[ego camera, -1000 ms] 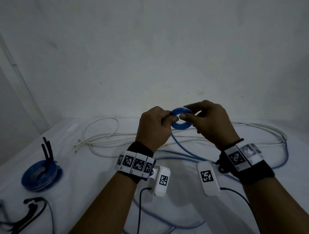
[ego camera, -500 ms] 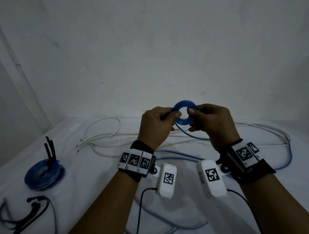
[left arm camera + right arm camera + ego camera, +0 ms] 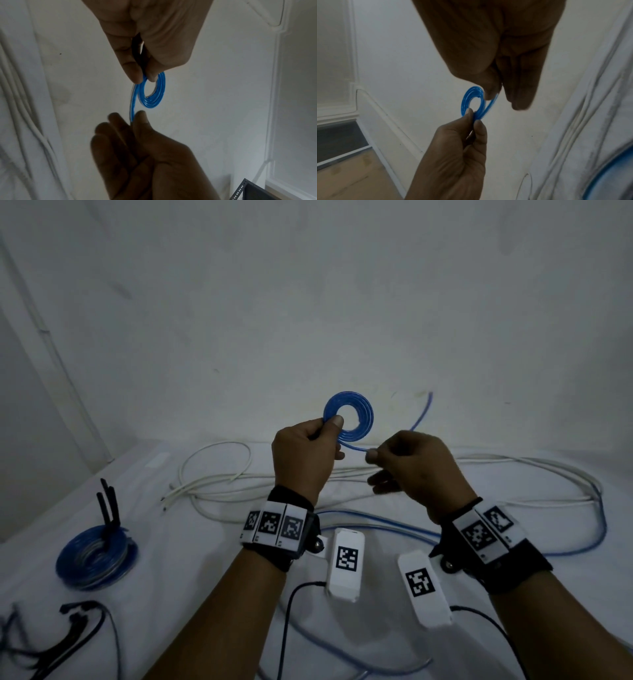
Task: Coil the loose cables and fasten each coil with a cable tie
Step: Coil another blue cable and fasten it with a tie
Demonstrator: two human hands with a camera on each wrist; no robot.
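A small flat coil of blue cable (image 3: 359,414) (image 3: 158,92) (image 3: 471,100) is held up in the air in front of the wall. My left hand (image 3: 308,450) (image 3: 145,75) pinches its lower left edge between thumb and forefinger. A short way to the right, my right hand (image 3: 404,460) (image 3: 496,89) pinches the loose strand (image 3: 352,446) that leaves the coil's bottom. Past that hand the blue cable (image 3: 423,412) arcs up, then runs down onto the table (image 3: 513,553). Loose white cables (image 3: 219,484) lie behind my hands.
A finished blue coil (image 3: 97,559) bound with black ties (image 3: 108,508) sits at the table's left. Black cable ties (image 3: 68,628) lie at the near left corner. Wrist-camera leads (image 3: 291,611) trail across the white cloth (image 3: 171,542).
Both hands have risen with the coil. The right hand let go of the coil's rim and slid out along the strand, so a gap now separates the hands.
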